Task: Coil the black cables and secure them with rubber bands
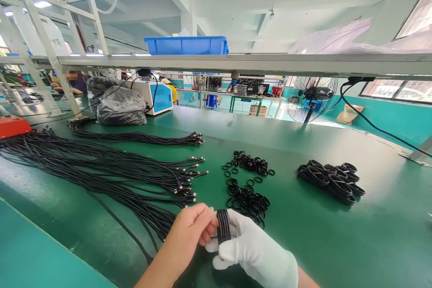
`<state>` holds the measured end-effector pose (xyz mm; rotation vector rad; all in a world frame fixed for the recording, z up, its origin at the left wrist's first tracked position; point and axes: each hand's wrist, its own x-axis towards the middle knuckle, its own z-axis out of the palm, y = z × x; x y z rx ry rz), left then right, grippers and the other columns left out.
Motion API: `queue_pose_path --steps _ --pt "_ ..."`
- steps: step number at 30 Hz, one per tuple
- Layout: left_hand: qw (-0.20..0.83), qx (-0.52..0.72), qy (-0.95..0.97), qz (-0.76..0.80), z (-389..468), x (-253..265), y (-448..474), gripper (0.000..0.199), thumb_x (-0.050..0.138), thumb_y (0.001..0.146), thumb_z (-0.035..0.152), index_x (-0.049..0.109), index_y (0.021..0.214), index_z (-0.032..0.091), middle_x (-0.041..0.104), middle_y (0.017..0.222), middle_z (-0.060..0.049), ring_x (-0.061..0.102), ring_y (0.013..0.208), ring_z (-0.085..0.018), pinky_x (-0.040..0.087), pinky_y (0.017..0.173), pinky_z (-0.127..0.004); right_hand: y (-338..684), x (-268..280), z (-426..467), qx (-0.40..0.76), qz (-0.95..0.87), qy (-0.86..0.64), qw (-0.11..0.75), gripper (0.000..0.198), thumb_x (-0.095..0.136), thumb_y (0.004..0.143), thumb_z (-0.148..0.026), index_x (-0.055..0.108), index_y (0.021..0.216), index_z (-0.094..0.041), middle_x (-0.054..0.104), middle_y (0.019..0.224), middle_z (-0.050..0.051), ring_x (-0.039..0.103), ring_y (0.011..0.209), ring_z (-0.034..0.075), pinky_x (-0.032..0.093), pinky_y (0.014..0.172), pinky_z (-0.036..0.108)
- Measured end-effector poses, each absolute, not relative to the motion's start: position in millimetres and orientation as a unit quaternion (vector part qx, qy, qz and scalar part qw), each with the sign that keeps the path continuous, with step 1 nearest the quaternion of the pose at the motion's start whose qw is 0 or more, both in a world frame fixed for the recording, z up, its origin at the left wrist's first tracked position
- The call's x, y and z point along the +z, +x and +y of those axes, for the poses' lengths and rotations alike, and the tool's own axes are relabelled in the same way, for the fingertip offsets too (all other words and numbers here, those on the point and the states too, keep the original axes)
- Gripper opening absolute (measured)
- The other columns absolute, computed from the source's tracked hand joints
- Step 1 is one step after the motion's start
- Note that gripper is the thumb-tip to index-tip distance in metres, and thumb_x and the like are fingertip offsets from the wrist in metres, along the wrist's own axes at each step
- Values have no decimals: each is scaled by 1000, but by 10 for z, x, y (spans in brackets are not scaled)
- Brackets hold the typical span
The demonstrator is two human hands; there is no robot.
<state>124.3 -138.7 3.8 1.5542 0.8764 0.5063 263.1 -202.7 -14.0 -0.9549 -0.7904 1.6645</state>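
A black cable wound into a tight coil (223, 226) is held upright just above the bench's near part. My right hand (248, 243), in a white glove, grips it from the right with the thumb below. My bare left hand (194, 229) is closed against the coil's left side, its fingertips partly hidden. Left of my hands lie many loose black cables (135, 175) with metal plug ends pointing right. Just beyond my hands sit two piles of small black rings, a near pile (249, 200) and a far pile (251, 163).
Several coiled cables (329, 180) are heaped on the green bench (276, 139) at right. Behind the loose cables are a black bundle in clear plastic (121, 105) and a white-and-blue machine (160, 96). A shelf with a blue bin (187, 46) crosses overhead; a fan (310, 94) stands behind.
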Motion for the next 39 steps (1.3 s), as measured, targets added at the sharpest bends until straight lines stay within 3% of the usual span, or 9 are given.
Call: queue_pose_path --steps 3,5,10,16,21,25,30,35,39 --pt "467 286 736 399 -1423 30 1224 9 50 75 18 57 80 20 55 75 1 52 65 -14 42 61 -24 2632 -153 -2030 700 -310 -403 501 49 74 46 -10 58 91 -16 59 93 5 58 85 20 46 66 31" --pt "404 314 775 371 -1466 -8 1230 27 50 69 8 59 88 23 57 84 1 55 72 -15 44 68 -24 2626 -180 -2020 688 -340 -396 504 49 74 44 -5 59 90 -15 60 89 3 58 84 19 46 74 33" --pt "319 350 796 378 -1521 -125 1265 28 46 68 3 64 76 23 58 74 0 58 68 -15 45 63 -24 2585 -217 -2005 698 -363 -368 495 53 77 42 -4 62 91 -16 61 86 1 58 87 19 43 85 38" --pt "334 363 783 378 -1495 -104 1273 29 46 69 4 67 75 24 58 70 0 57 63 -15 45 59 -23 2565 -113 -2032 701 -362 -379 484 49 74 42 -2 63 88 -16 61 81 0 59 83 18 43 83 36" --pt "329 392 776 370 -1430 -89 1293 28 46 69 5 68 71 23 55 67 0 54 59 -14 42 55 -23 2552 -156 -2012 715 -347 -349 496 51 73 50 -6 61 99 -16 62 95 4 60 86 19 45 77 32" --pt "325 389 772 383 -1376 -85 1328 27 47 67 5 67 73 23 55 70 1 52 60 -14 42 57 -24 2554 -217 -2010 692 -347 -358 522 62 74 48 -4 59 106 -18 60 103 5 60 82 16 44 75 30" --pt "419 302 764 388 -1282 46 1251 18 54 71 14 67 82 22 57 78 0 54 67 -15 43 64 -26 2625 -165 -2053 747 -285 -307 516 44 72 56 -16 60 99 -15 58 96 5 59 81 17 46 68 29" --pt "617 247 682 305 -1134 77 1083 32 53 82 31 61 113 26 58 115 -4 49 108 -22 39 90 -31 2702 -142 -2080 812 -249 -169 499 49 58 68 -28 54 113 -11 60 109 13 63 84 21 49 72 34" --pt "692 228 657 193 -1091 -4 1089 33 63 77 34 64 107 20 61 105 -6 53 101 -23 39 89 -32 2652 -210 -2081 824 -253 -180 475 42 53 75 -32 55 109 -8 63 106 14 66 79 21 51 66 30"
